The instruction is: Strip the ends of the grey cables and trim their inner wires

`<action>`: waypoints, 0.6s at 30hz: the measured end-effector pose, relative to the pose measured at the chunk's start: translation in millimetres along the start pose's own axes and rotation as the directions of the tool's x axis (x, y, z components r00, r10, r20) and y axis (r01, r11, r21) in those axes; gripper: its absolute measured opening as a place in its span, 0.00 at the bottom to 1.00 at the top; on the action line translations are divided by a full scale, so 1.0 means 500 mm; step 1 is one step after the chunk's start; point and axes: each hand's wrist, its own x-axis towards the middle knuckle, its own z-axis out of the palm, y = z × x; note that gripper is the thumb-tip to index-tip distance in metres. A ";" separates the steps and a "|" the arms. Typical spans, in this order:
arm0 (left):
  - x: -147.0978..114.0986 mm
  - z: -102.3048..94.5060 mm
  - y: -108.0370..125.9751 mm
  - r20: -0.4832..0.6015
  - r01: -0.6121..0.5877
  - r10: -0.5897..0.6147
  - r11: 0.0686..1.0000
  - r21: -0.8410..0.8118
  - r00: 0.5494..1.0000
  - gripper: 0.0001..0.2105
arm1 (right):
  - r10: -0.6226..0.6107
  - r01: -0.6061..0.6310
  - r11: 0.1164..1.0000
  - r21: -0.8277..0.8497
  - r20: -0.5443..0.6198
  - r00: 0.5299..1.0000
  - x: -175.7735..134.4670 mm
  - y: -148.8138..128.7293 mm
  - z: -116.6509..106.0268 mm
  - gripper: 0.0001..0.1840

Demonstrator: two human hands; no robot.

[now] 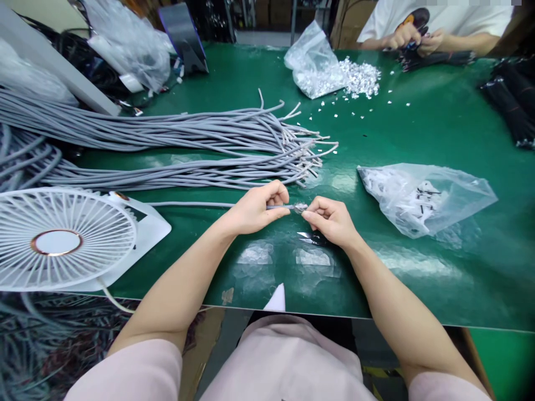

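A grey cable (192,205) runs from beside the fan into my left hand (261,209), whose fingers are closed around it near its end. The cable's frayed, silvery end (300,207) sticks out to the right of that hand. My right hand (330,220) pinches this end between thumb and forefinger. Under the right hand lies a pair of small scissors (312,238) with black grips, its blades pointing left. Behind both hands, bundles of grey cables (179,133) lie with their stripped ends towards the right.
A white fan (67,242) stands at the left. On the right lies a plastic bag (430,195) of white pieces. Further back, another bag (311,64) spills silvery scraps (361,78). Across the table, a person's hands (418,40) hold an orange-black tool near black cables (512,103).
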 end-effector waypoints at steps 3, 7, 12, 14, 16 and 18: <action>0.001 0.001 0.000 -0.009 -0.007 0.007 1.000 0.007 1.000 0.05 | 0.017 -0.018 0.996 0.088 0.009 1.000 0.001 -0.003 -0.001 0.16; 0.001 0.003 -0.006 -0.025 -0.051 0.052 0.998 0.039 0.998 0.05 | 0.021 -0.022 0.994 0.108 0.011 1.000 0.000 -0.006 -0.001 0.18; 0.003 0.003 -0.009 -0.032 -0.113 0.116 0.989 0.091 0.993 0.07 | 0.011 -0.011 0.995 0.095 0.002 1.000 0.003 -0.002 -0.002 0.18; 0.004 0.002 -0.010 -0.016 -0.152 0.155 0.981 0.122 0.988 0.08 | 0.000 0.000 0.996 0.088 -0.003 1.000 0.004 -0.001 -0.002 0.18; 0.006 0.003 -0.013 0.009 -0.180 0.181 0.969 0.172 0.983 0.11 | -0.013 0.014 0.998 0.068 -0.003 1.000 0.002 -0.003 -0.002 0.17; 0.008 0.005 -0.017 0.023 -0.171 0.170 0.955 0.243 0.985 0.13 | -0.040 0.040 0.999 0.025 0.027 0.999 -0.005 -0.011 0.000 0.17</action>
